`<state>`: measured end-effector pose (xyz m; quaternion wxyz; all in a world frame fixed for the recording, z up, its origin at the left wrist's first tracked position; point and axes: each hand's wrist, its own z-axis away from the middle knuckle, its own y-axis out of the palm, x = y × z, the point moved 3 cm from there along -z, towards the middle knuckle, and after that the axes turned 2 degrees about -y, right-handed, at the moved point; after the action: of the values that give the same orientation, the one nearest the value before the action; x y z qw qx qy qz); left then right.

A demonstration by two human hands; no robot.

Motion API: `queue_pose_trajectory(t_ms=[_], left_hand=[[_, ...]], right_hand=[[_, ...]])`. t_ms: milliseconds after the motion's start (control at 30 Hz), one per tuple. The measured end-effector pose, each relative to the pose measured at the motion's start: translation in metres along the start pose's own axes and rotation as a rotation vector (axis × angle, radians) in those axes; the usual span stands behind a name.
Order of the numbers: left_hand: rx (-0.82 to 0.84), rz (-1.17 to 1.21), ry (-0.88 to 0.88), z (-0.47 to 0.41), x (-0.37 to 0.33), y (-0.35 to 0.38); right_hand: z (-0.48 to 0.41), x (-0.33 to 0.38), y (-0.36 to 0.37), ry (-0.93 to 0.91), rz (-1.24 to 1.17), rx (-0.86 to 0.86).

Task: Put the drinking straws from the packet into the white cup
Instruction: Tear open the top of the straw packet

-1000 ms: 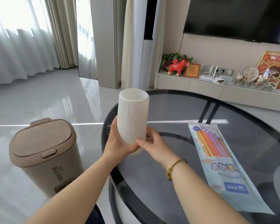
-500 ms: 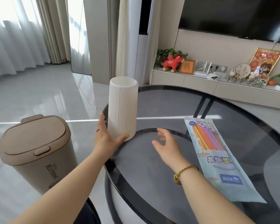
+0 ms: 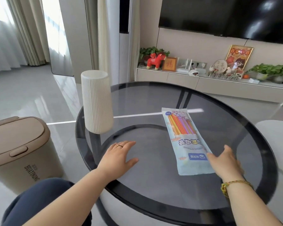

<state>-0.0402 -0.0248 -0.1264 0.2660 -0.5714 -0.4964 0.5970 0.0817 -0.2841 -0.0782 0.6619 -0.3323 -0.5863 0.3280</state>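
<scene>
A tall ribbed white cup [image 3: 97, 101] stands upright near the left edge of the round dark glass table [image 3: 153, 190]. A pale blue packet of coloured drinking straws [image 3: 185, 139] lies flat on the glass to the right, sealed. My left hand [image 3: 119, 157] hovers flat and open over the table, below the cup and apart from it. My right hand [image 3: 224, 162] is spread open at the packet's near right corner, fingertips touching its edge.
A beige lidded bin [image 3: 18, 152] stands on the floor left of the table. A low TV cabinet [image 3: 211, 85] with ornaments and plants runs along the far wall. A pale seat edge [image 3: 278, 144] is at the right.
Both hands held the cup, set it down and let go. My left hand has drawn back from the cup, and my right hand has moved right to the packet's near end.
</scene>
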Motion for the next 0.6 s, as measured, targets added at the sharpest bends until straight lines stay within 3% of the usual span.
queue_pose_trajectory(t_ms=[200,333,433,600], left_hand=[[-0.028,0.094,0.047,0.006,-0.011,-0.006],[-0.002,0.1,0.231,0.007,-0.032,0.0],[0.023,0.048,0.29,-0.007,-0.037,0.004],[0.005,-0.07,0.244,-0.042,-0.026,0.009]], right_hand=[[-0.006,0.01,0.024,-0.019,-0.108,0.109],[-0.006,0.041,0.052,-0.102,-0.211,0.138],[-0.01,0.06,0.069,-0.127,-0.162,0.113],[-0.021,0.078,0.094,-0.204,-0.029,0.096]])
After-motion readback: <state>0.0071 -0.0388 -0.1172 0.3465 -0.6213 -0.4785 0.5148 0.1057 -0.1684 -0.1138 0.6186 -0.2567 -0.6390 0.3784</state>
